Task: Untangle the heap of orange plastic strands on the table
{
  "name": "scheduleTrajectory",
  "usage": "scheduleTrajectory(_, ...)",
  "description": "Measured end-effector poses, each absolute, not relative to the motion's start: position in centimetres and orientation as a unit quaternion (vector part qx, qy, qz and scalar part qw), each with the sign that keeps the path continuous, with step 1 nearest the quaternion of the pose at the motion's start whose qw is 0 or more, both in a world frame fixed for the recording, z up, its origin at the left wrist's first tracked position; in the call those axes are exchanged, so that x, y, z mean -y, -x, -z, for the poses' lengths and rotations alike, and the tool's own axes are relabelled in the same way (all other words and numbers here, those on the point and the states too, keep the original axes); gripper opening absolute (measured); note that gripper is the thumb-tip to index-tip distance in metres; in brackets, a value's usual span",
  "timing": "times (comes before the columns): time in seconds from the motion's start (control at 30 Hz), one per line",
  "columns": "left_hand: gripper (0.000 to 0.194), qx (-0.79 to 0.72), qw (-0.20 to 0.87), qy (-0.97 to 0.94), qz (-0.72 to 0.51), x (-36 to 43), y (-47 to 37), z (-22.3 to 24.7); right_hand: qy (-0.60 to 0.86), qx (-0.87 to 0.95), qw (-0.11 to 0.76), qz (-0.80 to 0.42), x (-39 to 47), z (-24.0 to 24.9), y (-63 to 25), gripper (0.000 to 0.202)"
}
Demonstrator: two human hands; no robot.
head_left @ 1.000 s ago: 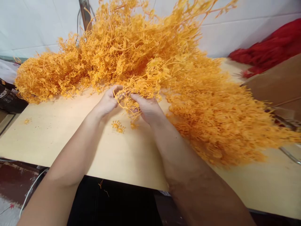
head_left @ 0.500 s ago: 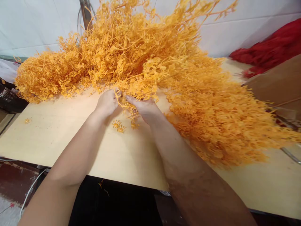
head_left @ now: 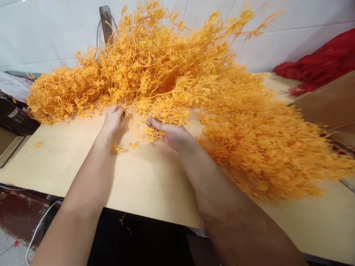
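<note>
A big heap of orange artificial flower sprigs [head_left: 155, 62] lies across the table. In front of it my right hand [head_left: 173, 135] is closed, thumb and fingers pinching an orange sprig [head_left: 166, 113] whose tips hang below the fingers. To the left, my left hand [head_left: 113, 117] is closed with its fingertips at the heap's lower edge. Thin, blurred orange strands show beside those fingers, and I cannot make out what they hold. Small loose flower pieces [head_left: 119, 148] lie on the table between my forearms.
The pale tabletop [head_left: 149, 184] extends to both sides. A red pile [head_left: 321, 55] and a cardboard box [head_left: 330, 99] stand at the right. A black box marked VACUUM [head_left: 15, 112] sits at the left. Behind the heap rise an upright bracket [head_left: 106, 24] and a tiled wall [head_left: 55, 29].
My left hand has moved left, away from my right hand, so the gap between them is wider. The loose flower pieces now lie further apart. The view has shifted slightly.
</note>
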State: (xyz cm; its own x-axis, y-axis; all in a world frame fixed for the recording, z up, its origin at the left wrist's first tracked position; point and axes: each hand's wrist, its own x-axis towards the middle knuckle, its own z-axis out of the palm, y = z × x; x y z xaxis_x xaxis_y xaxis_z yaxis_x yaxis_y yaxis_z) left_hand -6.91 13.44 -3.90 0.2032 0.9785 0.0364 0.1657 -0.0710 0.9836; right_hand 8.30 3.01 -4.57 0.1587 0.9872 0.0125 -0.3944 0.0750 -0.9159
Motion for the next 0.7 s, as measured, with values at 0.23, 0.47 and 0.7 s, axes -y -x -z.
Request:
scheduleTrajectory(0.23, 0.01, -0.387, 0.583, -0.599, -0.39, -10.8, 6.1, 1.5, 0.48, 0.327, 0.598, -0.552, -3.7, 5.4, -8.8, 0.034)
scheduleTrajectory(0.47, 0.007, -0.45, 0.54, -0.529, -0.475, -12.3, 6.4, 2.0, 0.426, 0.464, 0.446, -0.635, -2.3, 4.5, -6.5, 0.03)
scheduleTrajectory(0.7, 0.011, -0.442, 0.577, -0.534, -0.432, -12.8, 7.7, 2.0, 0.447, 0.447, 0.507, -0.586, -2.0, 4.2, -8.3, 0.025)
